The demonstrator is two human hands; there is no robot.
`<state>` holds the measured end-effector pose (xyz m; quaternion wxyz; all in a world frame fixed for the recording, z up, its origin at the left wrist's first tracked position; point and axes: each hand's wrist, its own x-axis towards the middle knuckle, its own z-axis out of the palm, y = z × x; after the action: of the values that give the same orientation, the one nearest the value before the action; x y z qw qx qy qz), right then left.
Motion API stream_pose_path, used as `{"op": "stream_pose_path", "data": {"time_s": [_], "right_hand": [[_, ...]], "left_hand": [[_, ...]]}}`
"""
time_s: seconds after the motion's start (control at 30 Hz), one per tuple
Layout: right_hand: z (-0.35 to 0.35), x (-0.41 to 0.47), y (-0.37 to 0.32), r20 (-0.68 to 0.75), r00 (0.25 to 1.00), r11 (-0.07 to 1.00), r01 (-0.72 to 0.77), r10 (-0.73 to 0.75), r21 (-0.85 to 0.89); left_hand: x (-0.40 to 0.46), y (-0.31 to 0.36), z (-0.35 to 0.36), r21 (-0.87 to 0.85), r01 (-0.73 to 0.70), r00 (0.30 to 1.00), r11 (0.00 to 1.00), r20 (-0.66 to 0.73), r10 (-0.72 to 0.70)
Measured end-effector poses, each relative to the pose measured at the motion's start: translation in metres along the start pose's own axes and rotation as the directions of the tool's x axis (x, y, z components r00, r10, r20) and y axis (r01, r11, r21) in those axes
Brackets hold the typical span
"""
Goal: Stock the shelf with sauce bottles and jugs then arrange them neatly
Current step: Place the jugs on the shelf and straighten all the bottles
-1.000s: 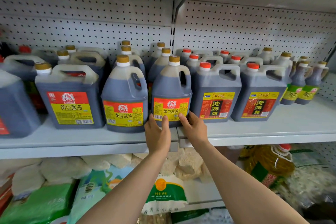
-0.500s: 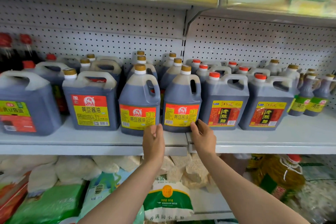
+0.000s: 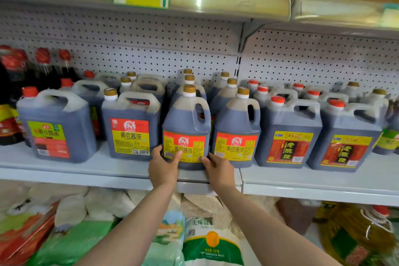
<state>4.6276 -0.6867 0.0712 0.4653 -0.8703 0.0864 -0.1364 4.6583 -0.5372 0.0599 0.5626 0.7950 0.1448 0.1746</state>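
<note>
Both hands, left hand [image 3: 163, 166] and right hand [image 3: 218, 169], grip a soy sauce jug [image 3: 186, 131] on a grey pegboard-backed shop shelf [image 3: 302, 181].

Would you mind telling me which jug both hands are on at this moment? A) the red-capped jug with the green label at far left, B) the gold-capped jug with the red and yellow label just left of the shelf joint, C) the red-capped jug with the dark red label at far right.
B: the left hand and right hand hold the base of the gold-capped jug from either side.
</note>
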Motion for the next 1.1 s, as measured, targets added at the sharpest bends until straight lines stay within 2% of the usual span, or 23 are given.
{"op": "stream_pose_path", "data": {"time_s": [0.13,0.6,0.9,1.1], "right_hand": [[0.003,0.002,0.000,-0.046,0.998,0.998,-0.045,0.047,0.036],[0.021,0.010,0.004,-0.159,0.985,0.997,-0.064,0.070,0.042],[0.022,0.005,-0.003,-0.150,0.981,0.990,-0.113,0.125,0.086],[0.012,0.007,-0.007,-0.063,0.989,0.990,-0.129,0.132,0.054]], "left_hand": [[0.001,0.000,0.003,-0.013,-0.009,1.000,1.000,-0.022,0.009],[0.005,0.004,0.005,0.001,0.005,1.000,1.000,-0.022,-0.005],[-0.004,0.015,0.000,0.004,0.029,1.000,1.000,-0.002,-0.029],[-0.005,0.014,-0.010,0.044,0.034,0.996,0.998,0.077,-0.037]]}}
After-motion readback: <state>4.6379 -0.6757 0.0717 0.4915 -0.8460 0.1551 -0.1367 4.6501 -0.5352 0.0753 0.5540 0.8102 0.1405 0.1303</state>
